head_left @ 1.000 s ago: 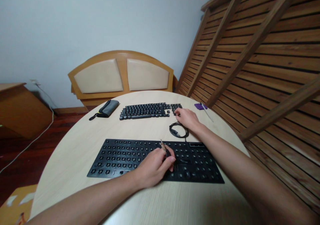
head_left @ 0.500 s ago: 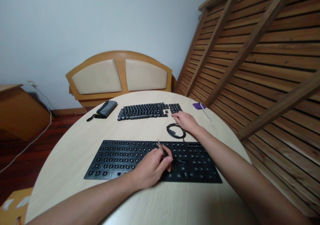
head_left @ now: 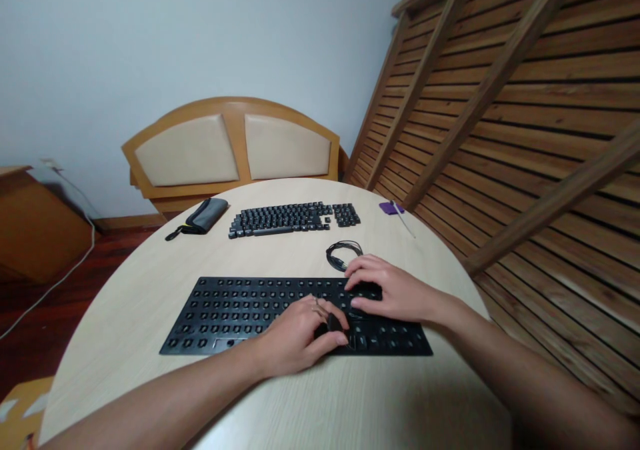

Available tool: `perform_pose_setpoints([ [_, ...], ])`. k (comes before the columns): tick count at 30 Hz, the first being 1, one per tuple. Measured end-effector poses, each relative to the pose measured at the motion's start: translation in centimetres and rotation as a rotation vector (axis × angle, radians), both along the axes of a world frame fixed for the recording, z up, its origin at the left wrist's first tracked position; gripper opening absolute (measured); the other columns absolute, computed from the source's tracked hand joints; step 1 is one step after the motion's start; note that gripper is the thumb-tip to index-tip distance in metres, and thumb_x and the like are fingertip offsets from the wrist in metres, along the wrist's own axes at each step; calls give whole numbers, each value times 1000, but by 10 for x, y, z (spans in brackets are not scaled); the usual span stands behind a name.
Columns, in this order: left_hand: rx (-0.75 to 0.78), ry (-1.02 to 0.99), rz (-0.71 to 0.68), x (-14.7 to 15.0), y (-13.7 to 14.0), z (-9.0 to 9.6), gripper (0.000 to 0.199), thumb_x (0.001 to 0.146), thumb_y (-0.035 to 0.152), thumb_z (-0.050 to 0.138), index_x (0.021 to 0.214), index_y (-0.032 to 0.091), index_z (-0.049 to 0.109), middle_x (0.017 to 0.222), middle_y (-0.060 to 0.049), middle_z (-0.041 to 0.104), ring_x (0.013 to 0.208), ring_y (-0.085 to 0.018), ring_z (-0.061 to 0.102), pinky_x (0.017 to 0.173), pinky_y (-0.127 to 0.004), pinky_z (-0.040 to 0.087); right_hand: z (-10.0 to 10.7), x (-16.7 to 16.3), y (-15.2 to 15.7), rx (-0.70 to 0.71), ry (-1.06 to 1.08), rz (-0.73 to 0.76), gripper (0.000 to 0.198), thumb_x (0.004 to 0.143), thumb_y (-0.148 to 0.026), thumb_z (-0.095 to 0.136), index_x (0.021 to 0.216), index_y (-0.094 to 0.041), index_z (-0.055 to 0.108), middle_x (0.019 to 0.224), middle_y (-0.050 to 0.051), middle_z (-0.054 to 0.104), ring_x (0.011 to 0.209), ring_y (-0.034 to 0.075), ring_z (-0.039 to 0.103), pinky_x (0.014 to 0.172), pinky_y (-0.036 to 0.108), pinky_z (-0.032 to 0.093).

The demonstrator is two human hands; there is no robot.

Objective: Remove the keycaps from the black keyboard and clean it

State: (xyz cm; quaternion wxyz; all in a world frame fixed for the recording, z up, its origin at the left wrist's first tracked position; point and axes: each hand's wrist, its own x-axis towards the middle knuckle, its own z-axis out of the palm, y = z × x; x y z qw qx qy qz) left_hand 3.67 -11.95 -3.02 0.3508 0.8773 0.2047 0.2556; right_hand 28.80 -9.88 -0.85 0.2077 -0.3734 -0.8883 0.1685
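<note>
A black keyboard base (head_left: 225, 310), its keycaps off, lies before me with rows of bare switches showing. My left hand (head_left: 300, 337) rests over its right-middle part, closed around the dark handle of a small tool, seemingly a keycap puller (head_left: 333, 323). Thin wire ends show below the fingers, against the base. Over the right part of the base is my right hand (head_left: 387, 293), fingers bent and thumb apart, with nothing visible between them. Farther back, black keycaps (head_left: 280, 220) lie laid out in keyboard order.
A coiled black cable (head_left: 337, 257) lies behind the base, partly behind my right hand. At the table's far left sits a grey pouch (head_left: 207, 215) with a strap. A purple cloth (head_left: 390, 208) and a thin white stick (head_left: 404, 222) are at the far right.
My right hand has come back from the laid-out keycaps to the keyboard base, beside my left hand. The left hand stays over the base with the puller. The view has shifted slightly.
</note>
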Motion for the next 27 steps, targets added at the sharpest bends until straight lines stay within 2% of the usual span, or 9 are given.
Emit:
perform_pose_setpoints([
  [3,1,7,-4,0,0,1,26,100,36,52,89,17,67,101,-6,75,93,-20,67,91,-33,44,-5,3,-24,-80,-12,86,44,72,-46,81,108,-24,69,129,9,60,129,29,49,111,47,36],
  [5,3,7,4,0,-1,2,27,99,39,53,92,18,68,101,-7,75,93,-20,67,91,-33,44,-11,3,-34,-102,-18,95,53,65,-48,85,108,-25,67,135,10,57,134,31,44,115,52,30],
  [7,16,5,8,0,-2,2,25,98,39,56,94,18,69,100,-6,76,92,-20,68,91,-33,45,-18,2,-40,-88,-8,78,47,65,-43,85,103,-25,65,136,10,56,135,31,43,117,53,26],
  [12,50,0,32,1,-6,-1,22,97,38,60,95,18,68,96,-5,75,90,-20,68,87,-32,45,-29,-7,-43,-21,60,92,27,70,-28,80,90,-24,61,127,8,63,131,28,48,114,51,30],
  [18,42,-18,60,2,-7,-7,28,98,43,58,89,18,67,95,-5,75,90,-20,68,85,-32,47,-33,-12,-42,13,127,115,22,72,-23,76,87,-24,60,118,7,66,124,26,54,113,50,32],
  [23,55,23,57,2,-6,-8,26,97,42,60,93,18,68,95,-6,74,90,-21,68,84,-32,48,-33,-15,-44,12,150,115,24,71,-21,76,86,-24,59,114,7,68,121,25,57,112,49,35],
  [27,-6,18,62,2,-6,-7,25,99,40,56,94,18,68,98,-6,73,94,-20,67,87,-31,49,-33,-16,-45,3,149,106,23,71,-22,77,87,-23,59,115,8,68,122,26,57,111,50,36],
])
